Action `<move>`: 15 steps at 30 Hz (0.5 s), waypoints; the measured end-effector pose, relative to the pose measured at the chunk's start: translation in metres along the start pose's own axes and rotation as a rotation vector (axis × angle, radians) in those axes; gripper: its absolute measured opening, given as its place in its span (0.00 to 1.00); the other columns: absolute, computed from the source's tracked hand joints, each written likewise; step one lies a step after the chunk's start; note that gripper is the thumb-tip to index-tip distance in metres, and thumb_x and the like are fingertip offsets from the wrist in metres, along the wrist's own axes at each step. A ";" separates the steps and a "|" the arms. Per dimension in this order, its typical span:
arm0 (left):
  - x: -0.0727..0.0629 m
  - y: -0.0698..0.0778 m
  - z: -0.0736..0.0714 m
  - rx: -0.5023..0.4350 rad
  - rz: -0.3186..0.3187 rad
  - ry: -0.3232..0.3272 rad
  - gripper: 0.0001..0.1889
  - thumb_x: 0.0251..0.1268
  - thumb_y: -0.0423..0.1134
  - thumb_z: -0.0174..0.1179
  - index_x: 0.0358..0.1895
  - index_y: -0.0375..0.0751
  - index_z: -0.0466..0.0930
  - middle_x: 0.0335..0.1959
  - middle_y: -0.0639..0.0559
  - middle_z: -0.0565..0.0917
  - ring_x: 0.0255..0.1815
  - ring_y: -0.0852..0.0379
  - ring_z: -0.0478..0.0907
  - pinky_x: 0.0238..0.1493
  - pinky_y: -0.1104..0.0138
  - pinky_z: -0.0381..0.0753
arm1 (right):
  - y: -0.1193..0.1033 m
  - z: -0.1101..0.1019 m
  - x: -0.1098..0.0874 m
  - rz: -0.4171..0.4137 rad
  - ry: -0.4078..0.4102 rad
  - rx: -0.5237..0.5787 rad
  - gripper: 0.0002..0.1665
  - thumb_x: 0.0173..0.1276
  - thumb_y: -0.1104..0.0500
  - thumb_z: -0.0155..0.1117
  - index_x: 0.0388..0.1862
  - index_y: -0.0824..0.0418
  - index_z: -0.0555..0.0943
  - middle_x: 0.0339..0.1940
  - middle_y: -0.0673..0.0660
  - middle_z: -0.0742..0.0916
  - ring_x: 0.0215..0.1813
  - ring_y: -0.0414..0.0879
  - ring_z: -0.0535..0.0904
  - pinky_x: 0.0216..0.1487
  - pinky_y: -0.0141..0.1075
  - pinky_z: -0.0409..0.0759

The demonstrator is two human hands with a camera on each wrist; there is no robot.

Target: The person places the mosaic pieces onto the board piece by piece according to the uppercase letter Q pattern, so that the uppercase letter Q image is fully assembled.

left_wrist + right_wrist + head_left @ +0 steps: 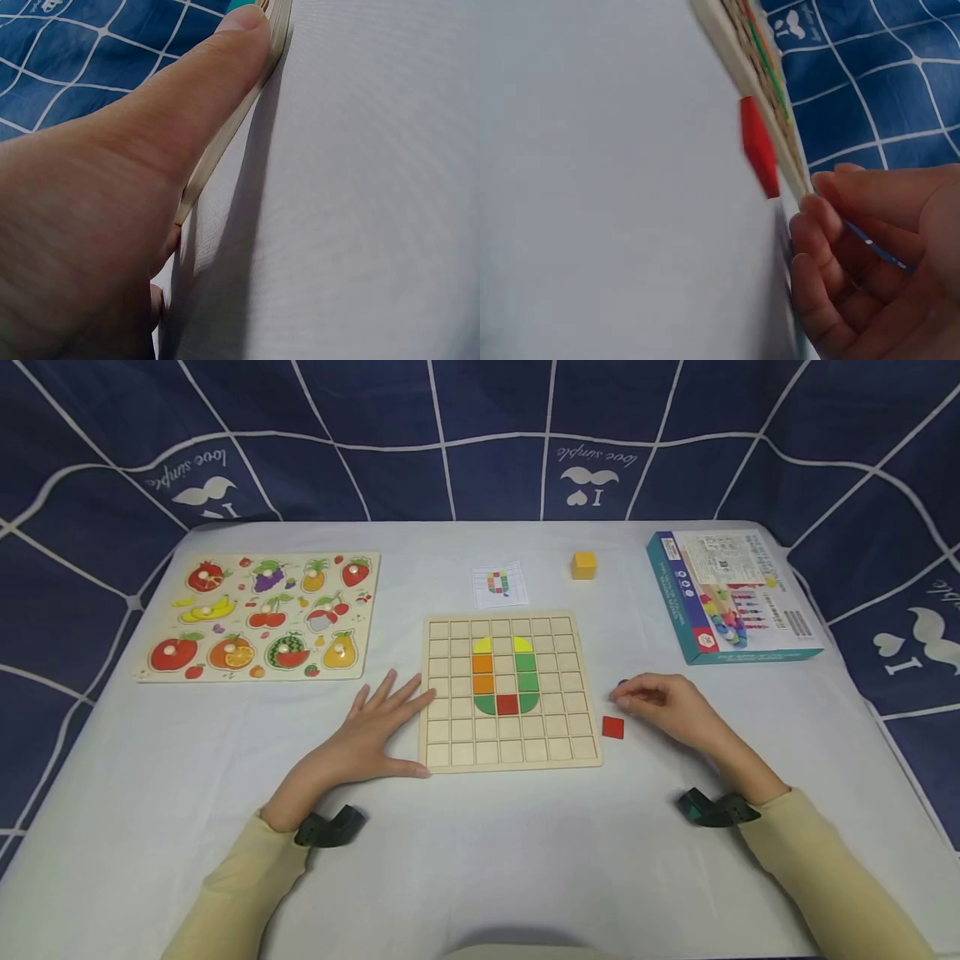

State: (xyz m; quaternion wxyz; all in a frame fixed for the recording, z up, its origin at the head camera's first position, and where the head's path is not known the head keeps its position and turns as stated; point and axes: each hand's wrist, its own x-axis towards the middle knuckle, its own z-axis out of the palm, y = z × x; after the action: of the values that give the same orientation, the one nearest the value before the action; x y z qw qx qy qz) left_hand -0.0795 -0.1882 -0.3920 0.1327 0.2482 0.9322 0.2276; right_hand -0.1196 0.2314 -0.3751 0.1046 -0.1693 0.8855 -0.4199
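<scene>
A square wooden grid board (459,753) lies mid-table with yellow, orange, green and red tiles laid in a rounded ring. My left hand (375,731) is spread flat beside its left edge, the thumb resting at the near-left corner and a fingertip at the side. Right of the board, my right hand (671,706) has its fingers bent, thumb and index fingertips close together. A small dark blue piece (622,682) peeks out beyond those fingertips, mostly hidden; I cannot tell whether they pinch it. Just below them lies a loose red square tile (612,727).
Behind the board lie a small pattern card (500,585) and a yellow-orange cube (583,566). A wooden fruit puzzle (258,618) is at the back left, a teal-edged box (738,597) at the back right. A blue checked cloth (495,402) hangs behind the table.
</scene>
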 end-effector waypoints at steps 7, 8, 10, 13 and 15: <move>0.000 0.001 0.000 -0.014 -0.011 -0.007 0.55 0.41 0.66 0.68 0.74 0.51 0.52 0.75 0.48 0.45 0.73 0.46 0.27 0.64 0.43 0.28 | 0.008 0.013 -0.017 -0.060 0.015 -0.096 0.16 0.56 0.67 0.71 0.45 0.64 0.83 0.34 0.53 0.80 0.34 0.46 0.71 0.33 0.29 0.70; 0.001 0.001 0.000 -0.014 -0.011 -0.010 0.55 0.41 0.66 0.68 0.74 0.51 0.52 0.75 0.48 0.45 0.73 0.46 0.26 0.64 0.43 0.28 | 0.008 0.015 -0.018 -0.067 0.019 -0.108 0.18 0.54 0.66 0.72 0.46 0.64 0.83 0.34 0.53 0.79 0.34 0.46 0.70 0.33 0.30 0.69; 0.001 0.001 -0.001 -0.015 -0.010 -0.010 0.55 0.40 0.66 0.68 0.74 0.51 0.52 0.75 0.48 0.45 0.73 0.46 0.27 0.64 0.43 0.28 | 0.007 0.019 -0.019 -0.074 0.023 -0.132 0.20 0.52 0.67 0.74 0.46 0.63 0.83 0.34 0.53 0.78 0.35 0.46 0.69 0.34 0.31 0.69; 0.001 0.001 -0.001 -0.015 -0.008 -0.009 0.56 0.40 0.66 0.68 0.74 0.50 0.52 0.75 0.48 0.45 0.73 0.46 0.27 0.64 0.43 0.28 | 0.007 0.022 -0.019 -0.064 0.028 -0.142 0.20 0.50 0.68 0.74 0.44 0.62 0.83 0.37 0.53 0.78 0.37 0.46 0.68 0.37 0.31 0.69; 0.001 0.001 -0.001 -0.016 -0.007 -0.008 0.56 0.40 0.66 0.68 0.74 0.50 0.52 0.75 0.48 0.45 0.73 0.46 0.27 0.64 0.44 0.28 | 0.007 0.023 -0.019 -0.067 0.032 -0.140 0.19 0.50 0.69 0.74 0.43 0.62 0.83 0.38 0.54 0.78 0.38 0.46 0.69 0.39 0.31 0.70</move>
State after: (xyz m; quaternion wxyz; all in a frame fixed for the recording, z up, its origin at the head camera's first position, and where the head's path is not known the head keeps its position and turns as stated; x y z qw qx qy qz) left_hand -0.0802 -0.1872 -0.3910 0.1392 0.2445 0.9307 0.2338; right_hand -0.0956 0.2267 -0.3941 0.0643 -0.1990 0.9080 -0.3631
